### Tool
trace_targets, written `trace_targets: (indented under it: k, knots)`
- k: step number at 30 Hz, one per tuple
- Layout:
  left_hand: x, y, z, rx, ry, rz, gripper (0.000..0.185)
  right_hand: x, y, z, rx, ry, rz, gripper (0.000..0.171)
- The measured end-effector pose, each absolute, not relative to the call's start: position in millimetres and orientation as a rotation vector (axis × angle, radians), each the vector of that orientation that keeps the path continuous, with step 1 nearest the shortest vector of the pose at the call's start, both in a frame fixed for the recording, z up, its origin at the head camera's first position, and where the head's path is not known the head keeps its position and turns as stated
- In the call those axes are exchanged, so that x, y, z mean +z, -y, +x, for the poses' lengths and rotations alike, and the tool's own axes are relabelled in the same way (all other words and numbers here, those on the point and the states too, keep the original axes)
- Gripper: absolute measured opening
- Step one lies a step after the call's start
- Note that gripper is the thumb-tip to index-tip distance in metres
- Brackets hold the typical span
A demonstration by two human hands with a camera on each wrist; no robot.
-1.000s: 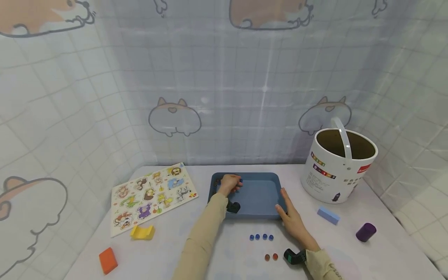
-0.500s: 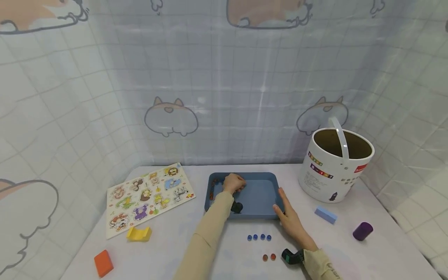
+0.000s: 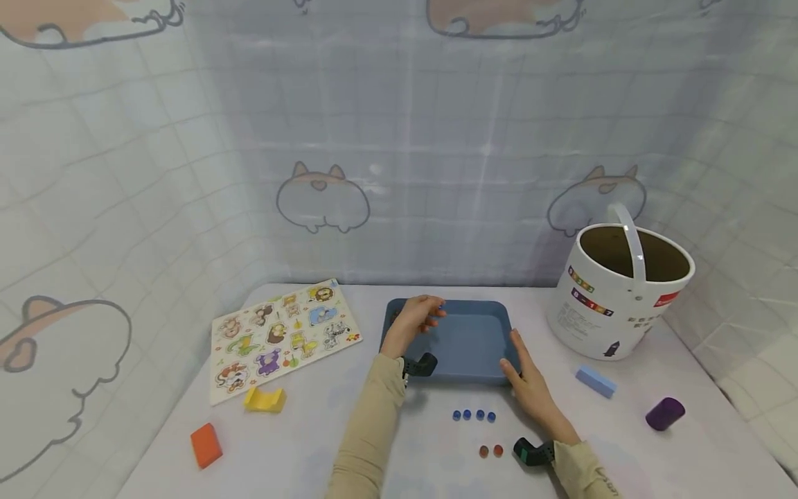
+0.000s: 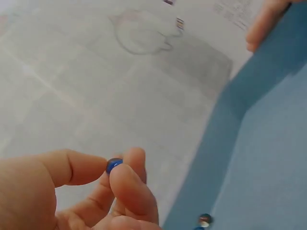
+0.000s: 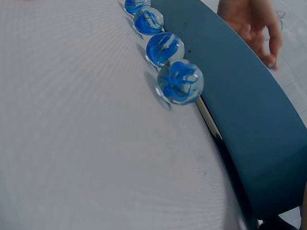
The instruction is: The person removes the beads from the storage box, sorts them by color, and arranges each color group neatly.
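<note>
A blue tray (image 3: 464,343) lies mid-table. My left hand (image 3: 419,315) is raised over its far left part and pinches a blue marble (image 4: 113,165) between thumb and fingertips. More marbles (image 4: 204,221) lie in the tray's corner below it. My right hand (image 3: 526,384) rests with straight fingers against the tray's (image 5: 249,110) right rim. Several blue marbles (image 3: 474,415) sit in a row on the table in front of the tray, close up in the right wrist view as blue marbles (image 5: 165,48). Two orange marbles (image 3: 490,451) lie nearer me.
An animal puzzle board (image 3: 283,336) lies at the left, with a yellow block (image 3: 264,400) and an orange block (image 3: 206,444) in front of it. A white bucket (image 3: 620,291) stands at the right, with a light blue block (image 3: 595,381) and a purple cylinder (image 3: 664,413) nearby.
My left hand has lifted out of the tray's far left corner with a blue marble pinched in it. The right hand stays on the tray's right rim.
</note>
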State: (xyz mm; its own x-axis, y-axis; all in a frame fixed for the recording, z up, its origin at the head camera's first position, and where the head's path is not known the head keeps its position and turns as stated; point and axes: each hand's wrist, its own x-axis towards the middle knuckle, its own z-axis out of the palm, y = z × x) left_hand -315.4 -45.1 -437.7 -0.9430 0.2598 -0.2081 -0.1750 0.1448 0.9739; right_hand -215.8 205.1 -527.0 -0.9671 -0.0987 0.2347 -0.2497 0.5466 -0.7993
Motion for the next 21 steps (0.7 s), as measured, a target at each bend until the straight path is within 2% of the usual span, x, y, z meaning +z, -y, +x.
trace_targets:
  k: [5,9,16,21]
  knots:
    - [-429,52,-299,1.836,-2.075,0.142,0.031,-525,-206,-217,1.393,2.621,0.295,0.067]
    - [-428,57,-272,1.809,-2.016,0.267,0.031,-525,-205,-217,1.402,2.626,0.292,0.067]
    - [-442,59,-221,1.607,-1.972,0.441,0.031,-525,-204,-217,1.368,2.625,0.290,0.067]
    - [-455,60,-200,1.469,-2.062,0.436,0.021,-525,-205,-217,1.383,2.620,0.295,0.067]
